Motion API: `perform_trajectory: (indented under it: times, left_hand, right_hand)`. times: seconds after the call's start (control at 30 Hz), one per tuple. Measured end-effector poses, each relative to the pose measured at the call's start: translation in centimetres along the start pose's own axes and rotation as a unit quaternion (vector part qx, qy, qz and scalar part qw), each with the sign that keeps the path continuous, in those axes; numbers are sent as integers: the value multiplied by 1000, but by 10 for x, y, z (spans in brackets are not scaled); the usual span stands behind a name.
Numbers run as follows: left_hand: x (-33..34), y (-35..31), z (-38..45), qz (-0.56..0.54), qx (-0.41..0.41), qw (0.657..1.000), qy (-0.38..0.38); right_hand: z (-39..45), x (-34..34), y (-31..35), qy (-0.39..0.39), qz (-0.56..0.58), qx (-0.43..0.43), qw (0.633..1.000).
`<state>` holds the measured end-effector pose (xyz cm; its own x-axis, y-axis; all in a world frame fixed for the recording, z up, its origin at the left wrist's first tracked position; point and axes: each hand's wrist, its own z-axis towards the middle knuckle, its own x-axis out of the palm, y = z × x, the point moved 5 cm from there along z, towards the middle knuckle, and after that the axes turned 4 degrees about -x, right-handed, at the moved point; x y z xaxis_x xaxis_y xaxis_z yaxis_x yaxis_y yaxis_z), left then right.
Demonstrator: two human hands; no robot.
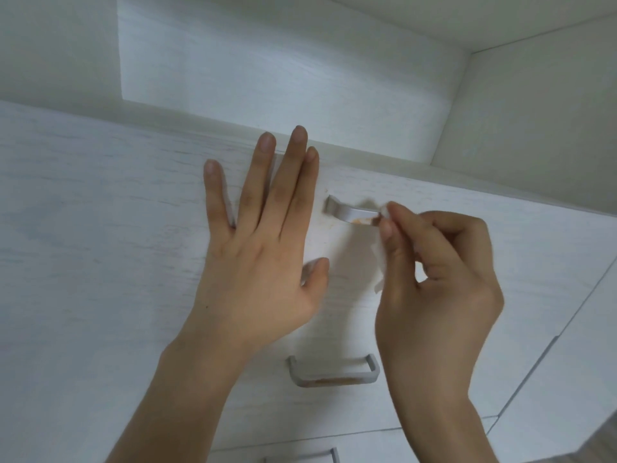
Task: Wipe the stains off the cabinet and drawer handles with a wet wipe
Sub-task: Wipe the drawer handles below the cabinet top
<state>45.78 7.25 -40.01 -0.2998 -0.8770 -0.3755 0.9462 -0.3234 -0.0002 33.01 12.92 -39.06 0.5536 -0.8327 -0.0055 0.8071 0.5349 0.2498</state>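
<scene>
My right hand (437,279) pinches a white wet wipe (384,259) and presses it against the right end of the upper silver drawer handle (350,213), which carries an orange stain near that end. My left hand (260,242) lies flat with straight fingers on the white drawer front (100,228), just left of that handle. Below, a second silver handle (334,370) shows an orange-brown stain along its front bar. Only the top of a third handle (300,456) shows at the bottom edge.
White wood-grain drawers stack down the front. Above them is an open white recess (283,71) with a back wall and a side panel (534,111) on the right. Another cabinet face (574,379) stands to the right.
</scene>
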Motion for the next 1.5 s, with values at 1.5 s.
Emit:
perform_trajectory:
  times: [1.5]
  left_hand:
    - [-18, 31, -3, -15, 60, 997, -49]
  right_hand:
    - [-17, 12, 8, -75, -21, -53, 996]
